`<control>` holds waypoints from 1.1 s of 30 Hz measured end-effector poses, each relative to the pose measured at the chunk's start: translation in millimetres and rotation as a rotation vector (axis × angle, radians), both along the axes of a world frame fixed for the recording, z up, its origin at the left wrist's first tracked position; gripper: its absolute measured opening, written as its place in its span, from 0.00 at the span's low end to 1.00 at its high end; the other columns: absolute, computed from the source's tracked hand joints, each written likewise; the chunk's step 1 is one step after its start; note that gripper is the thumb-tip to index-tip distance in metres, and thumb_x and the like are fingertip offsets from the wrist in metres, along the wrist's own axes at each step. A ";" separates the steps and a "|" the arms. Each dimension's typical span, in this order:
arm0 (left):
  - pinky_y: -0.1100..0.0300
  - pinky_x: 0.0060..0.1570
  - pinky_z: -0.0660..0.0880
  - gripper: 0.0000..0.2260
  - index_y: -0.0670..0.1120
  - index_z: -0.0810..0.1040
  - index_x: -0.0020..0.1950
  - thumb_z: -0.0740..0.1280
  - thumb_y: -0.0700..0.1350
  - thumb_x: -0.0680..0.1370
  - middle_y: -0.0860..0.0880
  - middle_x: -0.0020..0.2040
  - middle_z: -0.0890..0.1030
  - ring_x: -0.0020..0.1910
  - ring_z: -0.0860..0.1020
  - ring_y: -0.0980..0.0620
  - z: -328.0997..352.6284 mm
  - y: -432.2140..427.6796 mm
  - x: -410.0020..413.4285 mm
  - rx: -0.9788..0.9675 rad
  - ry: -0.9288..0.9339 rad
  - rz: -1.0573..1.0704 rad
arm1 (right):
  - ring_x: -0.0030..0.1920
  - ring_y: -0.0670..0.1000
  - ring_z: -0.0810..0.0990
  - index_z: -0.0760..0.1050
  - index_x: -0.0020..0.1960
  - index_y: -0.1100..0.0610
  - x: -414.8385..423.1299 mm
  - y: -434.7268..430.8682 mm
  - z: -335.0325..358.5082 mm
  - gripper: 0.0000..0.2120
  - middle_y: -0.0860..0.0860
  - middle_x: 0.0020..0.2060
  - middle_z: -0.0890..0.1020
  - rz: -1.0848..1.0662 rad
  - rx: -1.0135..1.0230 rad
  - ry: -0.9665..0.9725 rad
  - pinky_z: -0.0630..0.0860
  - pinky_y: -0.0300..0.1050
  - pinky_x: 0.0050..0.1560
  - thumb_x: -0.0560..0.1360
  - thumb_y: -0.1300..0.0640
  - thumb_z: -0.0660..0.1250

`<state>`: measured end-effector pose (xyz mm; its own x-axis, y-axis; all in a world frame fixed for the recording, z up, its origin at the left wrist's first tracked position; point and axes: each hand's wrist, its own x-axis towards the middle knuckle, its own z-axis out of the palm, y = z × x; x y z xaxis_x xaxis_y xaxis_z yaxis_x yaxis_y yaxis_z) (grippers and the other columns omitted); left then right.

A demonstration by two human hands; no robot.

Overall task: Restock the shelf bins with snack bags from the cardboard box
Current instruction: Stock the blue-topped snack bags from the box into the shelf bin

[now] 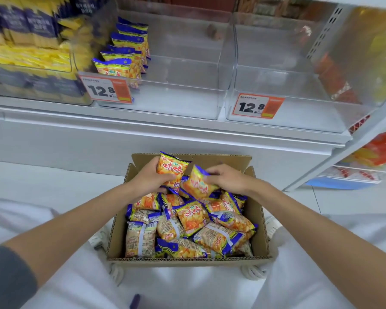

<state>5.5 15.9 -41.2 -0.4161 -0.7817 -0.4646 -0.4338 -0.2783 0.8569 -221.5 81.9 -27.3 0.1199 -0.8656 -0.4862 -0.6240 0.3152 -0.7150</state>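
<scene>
At lower centre of the frame, the open brown cardboard box holds loose orange-and-blue foil snack bags. The left hand grips one upright bag; the right hand pinches a second bag, probably for transfer to the part-filled clear plastic shelf bin at upper centre.

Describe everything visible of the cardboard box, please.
The cardboard box is brown corrugated board, open on top, its far flaps standing up. It sits upright below the shelf, between the person's legs. Loose orange-and-blue snack bags nearly fill it. The left hand and the right hand each grip a bag above its far end.
</scene>
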 end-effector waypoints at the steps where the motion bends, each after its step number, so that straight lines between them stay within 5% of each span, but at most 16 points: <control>1: 0.61 0.41 0.80 0.20 0.51 0.67 0.68 0.68 0.43 0.78 0.50 0.58 0.79 0.54 0.80 0.53 0.8 -1.0 -1.4 0.013 0.012 0.028 | 0.49 0.52 0.76 0.71 0.67 0.61 -1.9 -5.6 6.2 0.17 0.52 0.53 0.76 -0.062 -0.003 -0.058 0.73 0.41 0.44 0.82 0.54 0.60; 3: 0.58 0.45 0.80 0.19 0.52 0.66 0.69 0.65 0.45 0.80 0.50 0.60 0.78 0.57 0.79 0.52 4.4 -2.9 -3.3 0.055 0.054 0.080 | 0.58 0.59 0.78 0.66 0.71 0.52 -4.3 -15.6 14.0 0.18 0.53 0.64 0.74 -0.124 0.030 -0.193 0.80 0.43 0.45 0.82 0.52 0.59; 5: 0.55 0.50 0.80 0.18 0.51 0.66 0.70 0.63 0.47 0.81 0.50 0.62 0.77 0.58 0.77 0.52 9.9 -5.8 -4.1 0.059 0.083 0.106 | 0.56 0.62 0.80 0.66 0.69 0.49 -5.1 -22.2 17.5 0.15 0.57 0.64 0.75 -0.131 0.030 -0.231 0.83 0.50 0.47 0.82 0.52 0.58; 9: 0.57 0.53 0.78 0.13 0.48 0.70 0.65 0.62 0.48 0.82 0.49 0.56 0.81 0.54 0.80 0.52 30.6 -14.0 1.3 -0.061 0.134 0.179 | 0.54 0.62 0.81 0.67 0.71 0.51 -7.3 -29.4 33.7 0.18 0.56 0.66 0.73 -0.209 -0.034 -0.281 0.83 0.46 0.42 0.82 0.54 0.59; 14: 0.72 0.40 0.76 0.10 0.46 0.76 0.59 0.67 0.45 0.79 0.50 0.52 0.81 0.47 0.81 0.56 93.1 -42.6 23.7 -0.406 0.135 0.220 | 0.47 0.52 0.82 0.71 0.65 0.53 -2.0 -45.5 91.2 0.12 0.54 0.51 0.81 -0.218 -0.222 -0.260 0.82 0.44 0.43 0.82 0.54 0.60; 17: 0.67 0.45 0.78 0.14 0.47 0.74 0.64 0.69 0.43 0.78 0.49 0.56 0.80 0.53 0.80 0.52 139.1 -79.4 46.8 -0.542 0.163 0.264 | 0.43 0.50 0.81 0.71 0.63 0.54 8.2 -63.4 130.2 0.10 0.53 0.46 0.81 -0.228 -0.390 -0.276 0.81 0.47 0.44 0.82 0.57 0.60; 19: 0.65 0.40 0.79 0.21 0.53 0.69 0.68 0.69 0.40 0.78 0.47 0.64 0.76 0.54 0.80 0.49 165.8 -102.9 62.4 -0.614 0.203 0.276 | 0.40 0.47 0.80 0.71 0.62 0.55 14.3 -77.0 150.8 0.10 0.51 0.45 0.80 -0.254 -0.517 -0.294 0.81 0.46 0.41 0.81 0.59 0.60; 22: 0.56 0.41 0.82 0.24 0.53 0.70 0.69 0.67 0.33 0.77 0.48 0.67 0.72 0.47 0.81 0.48 190.7 -133.9 72.6 -0.694 0.138 0.241 | 0.37 0.44 0.79 0.71 0.63 0.56 19.9 -97.9 170.9 0.10 0.51 0.44 0.79 -0.288 -0.626 -0.334 0.81 0.42 0.38 0.81 0.59 0.60; 27: 0.46 0.44 0.80 0.13 0.54 0.79 0.51 0.68 0.35 0.76 0.42 0.53 0.82 0.46 0.83 0.42 189.7 -175.8 67.0 -0.565 -0.085 0.166 | 0.38 0.47 0.80 0.72 0.61 0.56 22.5 -136.1 173.7 0.09 0.52 0.41 0.80 -0.257 -0.683 -0.334 0.80 0.43 0.37 0.81 0.60 0.60; 30: 0.58 0.36 0.74 0.07 0.49 0.80 0.50 0.66 0.37 0.78 0.46 0.51 0.80 0.39 0.77 0.51 179.3 -190.4 66.1 -0.602 -0.229 0.088 | 0.38 0.48 0.80 0.73 0.62 0.56 22.3 -158.4 171.2 0.10 0.53 0.41 0.81 -0.272 -0.696 -0.325 0.80 0.46 0.37 0.81 0.60 0.61; 33: 0.59 0.39 0.74 0.07 0.48 0.81 0.48 0.67 0.37 0.78 0.46 0.52 0.81 0.44 0.78 0.51 171.8 -194.4 68.3 -0.652 -0.319 -0.015 | 0.39 0.49 0.80 0.73 0.62 0.56 20.6 -172.7 167.7 0.10 0.52 0.41 0.81 -0.263 -0.685 -0.316 0.81 0.50 0.41 0.81 0.60 0.62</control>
<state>73.8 -178.5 130.6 -0.3510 -0.9364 -0.0065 -0.6898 0.2539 0.6780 -200.9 -90.8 140.5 -0.0864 -0.9785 0.1873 -0.3254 -0.1499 -0.9336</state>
